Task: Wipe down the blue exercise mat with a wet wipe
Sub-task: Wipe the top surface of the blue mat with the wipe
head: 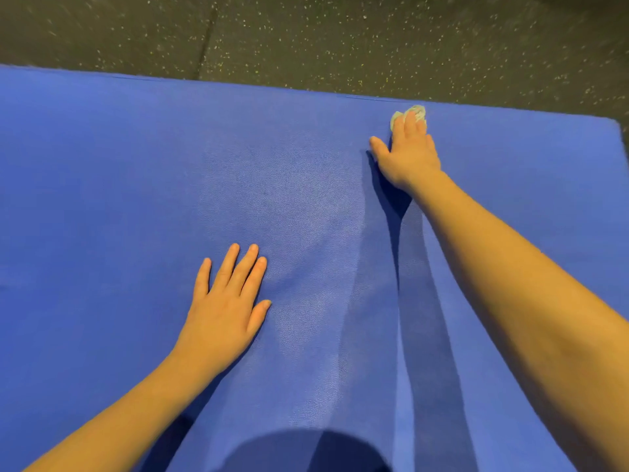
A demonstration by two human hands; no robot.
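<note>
The blue exercise mat (119, 185) fills most of the view, with its far edge running across the top. My right hand (408, 155) reaches to that far edge and presses a crumpled white wet wipe (417, 112) flat against the mat with straight fingers; most of the wipe is hidden under them. My left hand (226, 308) lies flat on the mat nearer to me, fingers spread and straight, holding nothing. A paler sheen runs down the middle of the mat between my arms.
Dark speckled rubber flooring (306, 35) lies beyond the mat's far edge, with a seam running through it. The mat's far right corner (612, 122) shows at the right. My own shadow falls on the mat at the bottom.
</note>
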